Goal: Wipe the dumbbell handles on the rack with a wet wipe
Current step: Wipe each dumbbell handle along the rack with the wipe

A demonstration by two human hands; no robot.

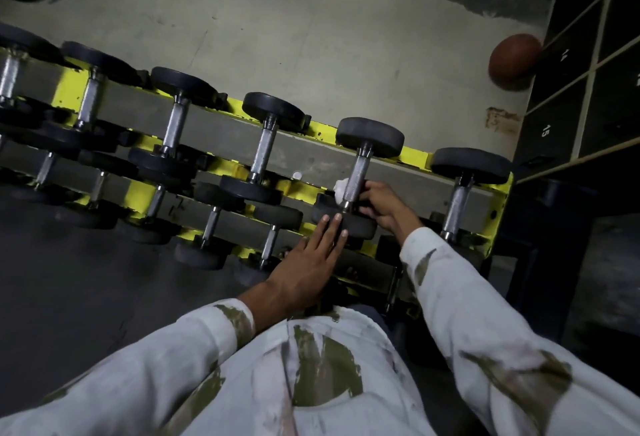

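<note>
Head view: cubby labels (546, 130) 14, 15

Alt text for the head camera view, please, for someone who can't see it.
Seen from above, a person's right hand holds a white wet wipe round the lower end of a dumbbell handle on a yellow rack, while the left hand rests flat against that dumbbell's near head.

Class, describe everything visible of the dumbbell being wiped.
The dumbbell has two black round heads joined by a knurled metal handle. It lies across the top rails of the yellow rack. The right hand holds a white wet wipe round the handle's near end; the left hand rests straight fingers on the near head.
</note>
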